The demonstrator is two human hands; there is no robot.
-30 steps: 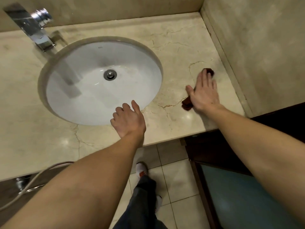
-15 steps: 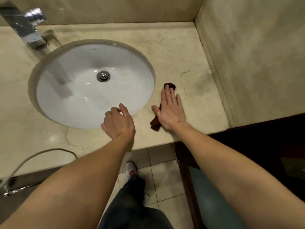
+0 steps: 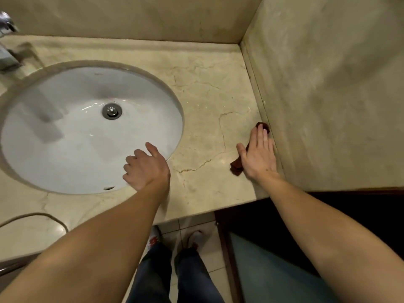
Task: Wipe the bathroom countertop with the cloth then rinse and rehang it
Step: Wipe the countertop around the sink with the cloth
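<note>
A dark reddish-brown cloth (image 3: 236, 167) lies flat on the beige marble countertop (image 3: 207, 101), right against the side wall. My right hand (image 3: 258, 156) presses down on the cloth with fingers straight and together; only the cloth's near end and far tip show from under it. My left hand (image 3: 146, 167) rests on the front rim of the white oval sink (image 3: 65, 136), fingers loosely curled, holding nothing.
A chrome faucet (image 3: 6, 51) stands at the far left edge. The side wall (image 3: 328, 95) bounds the counter on the right, the back wall behind. A hose (image 3: 39, 217) loops over the counter's front left. Tiled floor and my shoes lie below.
My right hand has slid the cloth from beside the sink rightward across the counter to the side wall. The left hand has stayed on the sink rim.
</note>
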